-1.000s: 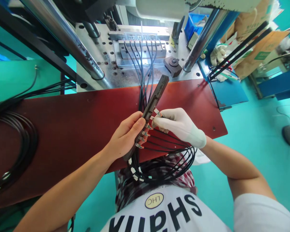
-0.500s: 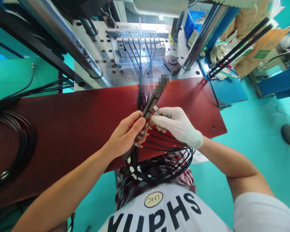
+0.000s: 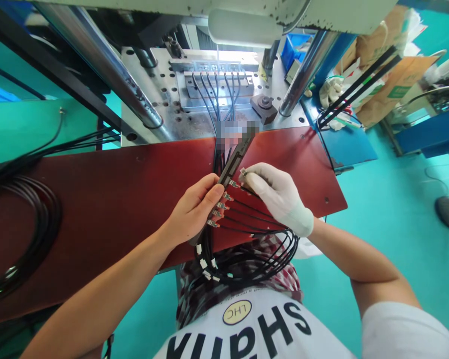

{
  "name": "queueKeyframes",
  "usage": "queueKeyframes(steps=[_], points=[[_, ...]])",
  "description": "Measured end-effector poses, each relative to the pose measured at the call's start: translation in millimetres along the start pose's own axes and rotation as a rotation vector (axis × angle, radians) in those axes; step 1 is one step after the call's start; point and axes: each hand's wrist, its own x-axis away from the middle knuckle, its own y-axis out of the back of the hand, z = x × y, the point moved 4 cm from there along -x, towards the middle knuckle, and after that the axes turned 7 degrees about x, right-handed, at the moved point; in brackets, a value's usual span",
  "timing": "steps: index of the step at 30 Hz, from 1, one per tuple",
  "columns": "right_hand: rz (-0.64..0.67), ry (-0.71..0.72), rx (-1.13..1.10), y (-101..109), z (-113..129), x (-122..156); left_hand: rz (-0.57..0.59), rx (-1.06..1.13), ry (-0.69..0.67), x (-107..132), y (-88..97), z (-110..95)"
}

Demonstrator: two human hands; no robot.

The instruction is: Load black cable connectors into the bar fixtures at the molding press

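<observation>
Several thin black cables already sit with their small metal connectors in the dark slotted holder bar, which I have clamped in my bare left hand just above the red worktable, thumb pressing on its edge. My gloved right hand is pinched shut on one more cable end, right beside the bar's slots. The bar seems light and stiff, best gripped at its lower half clear of the slots, while the cables are limp and springy and the tips look delicate, so I would hold each just behind its connector.
</observation>
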Motion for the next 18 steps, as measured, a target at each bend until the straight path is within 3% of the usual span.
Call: queueKeyframes(steps=[9, 18], points=[[0.144, -0.119, -0.035, 4, -4, -9, 0.031, 0.088, 0.054, -1, 0.4, 0], [0.224, -0.183, -0.018, 8, 0, -13, 0.054, -0.147, -0.007, 1, 1.0, 2]])
